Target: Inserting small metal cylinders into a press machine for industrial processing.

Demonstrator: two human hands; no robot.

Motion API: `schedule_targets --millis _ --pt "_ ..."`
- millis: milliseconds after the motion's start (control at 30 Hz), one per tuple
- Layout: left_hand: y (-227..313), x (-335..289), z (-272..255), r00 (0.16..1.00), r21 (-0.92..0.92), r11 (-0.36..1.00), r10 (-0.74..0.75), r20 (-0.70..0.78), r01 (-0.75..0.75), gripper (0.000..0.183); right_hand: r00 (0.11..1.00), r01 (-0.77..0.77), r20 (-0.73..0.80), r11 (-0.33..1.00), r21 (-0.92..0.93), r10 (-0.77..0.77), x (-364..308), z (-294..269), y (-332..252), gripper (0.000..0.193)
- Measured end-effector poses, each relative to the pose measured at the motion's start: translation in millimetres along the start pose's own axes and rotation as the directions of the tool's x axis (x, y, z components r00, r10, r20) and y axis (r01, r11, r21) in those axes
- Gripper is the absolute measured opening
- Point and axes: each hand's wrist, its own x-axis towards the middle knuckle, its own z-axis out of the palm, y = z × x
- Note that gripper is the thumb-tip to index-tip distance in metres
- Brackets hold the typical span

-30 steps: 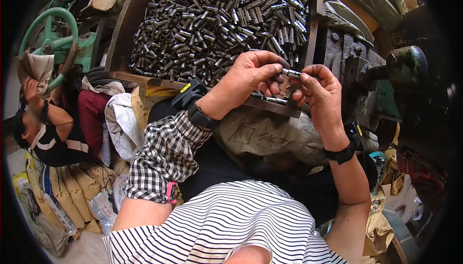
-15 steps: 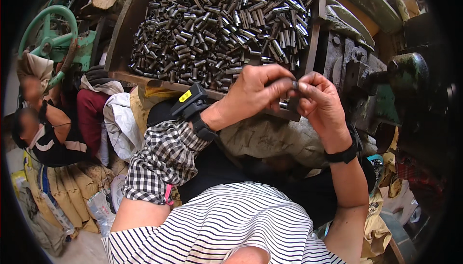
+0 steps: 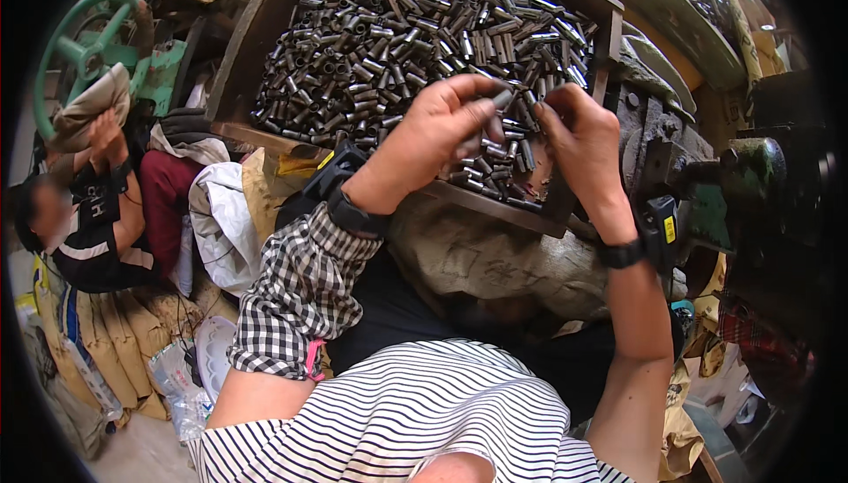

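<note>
The left hand (image 3: pixel 433 134) pinches 1 short metal tube (image 3: pixel 503 99) between thumb and fingers, its long axis slanting toward 2 o'clock, over the tray (image 3: pixel 495 207). The right hand (image 3: pixel 583 139) curls at the tube's 4 o'clock, farther off; whether it grips anything, I cannot tell. 0.5 s ago, the 2 hands' fingertips met; now they're apart.

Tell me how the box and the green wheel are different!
The box is brown with corners; the wheel is green and round. The box holds piled metal tubes; a cloth hides part of the wheel. The left hand and right hand are at the box; another person is by the wheel.
</note>
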Motion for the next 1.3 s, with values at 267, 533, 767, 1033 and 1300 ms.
schedule_targets --millis 267,533,767,1033,1300 --pt "5 1 -13 0.995 -0.247 0.966 -0.094 -0.037 0.082 0.027 0.984 0.155 0.163 0.775 -0.612 -0.068 17 22 0 0.012" --pt "-25 7 -9 0.909 0.890 0.302 0.346 0.233 -0.343 0.026 0.997 -0.082 0.010 0.996 -0.039 0.083 -20 -8 -15 0.019" --pt "-34 13 -2 0.938 0.950 0.046 0.179 0.297 -0.309 0.014 0.945 -0.320 0.166 0.899 0.298 0.282 -56 -20 -10 0.018" --pt "-29 15 14 0.923 0.927 0.190 0.279 0.266 -0.324 0.018 0.968 -0.225 0.155 0.951 0.212 0.195 -59 -26 -10 0.017" --pt "-22 13 28 0.993 0.392 0.919 -0.082 0.084 0.043 0.014 0.886 -0.461 0.240 0.701 0.544 0.396 -59 -33 -11 0.010"
